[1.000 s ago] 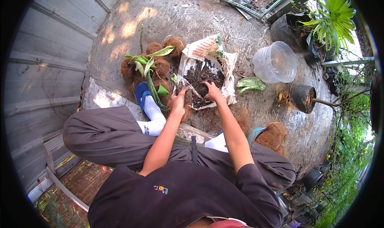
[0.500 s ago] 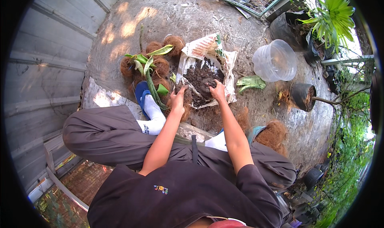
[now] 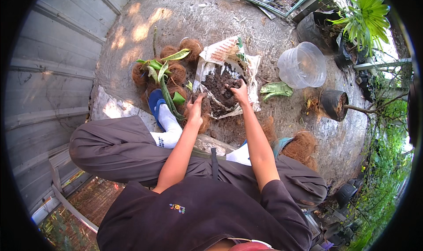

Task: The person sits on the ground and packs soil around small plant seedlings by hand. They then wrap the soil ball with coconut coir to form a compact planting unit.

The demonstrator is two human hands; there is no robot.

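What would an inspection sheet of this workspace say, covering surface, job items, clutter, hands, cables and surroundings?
Surface: rough concrete floor, sunlit patches at upper left.
Job's things: dark soil in an opened white sack.
Clutter: brown fibre balls and green leaves left of the sack; clear plastic tub to its right.
Hands: right hand in the sack, soil at its fingers; left hand by the sack's lower-left edge, grip unclear.
Cables: nothing seen.
Surroundings: metal wall left; fan-leaved palm upper right.
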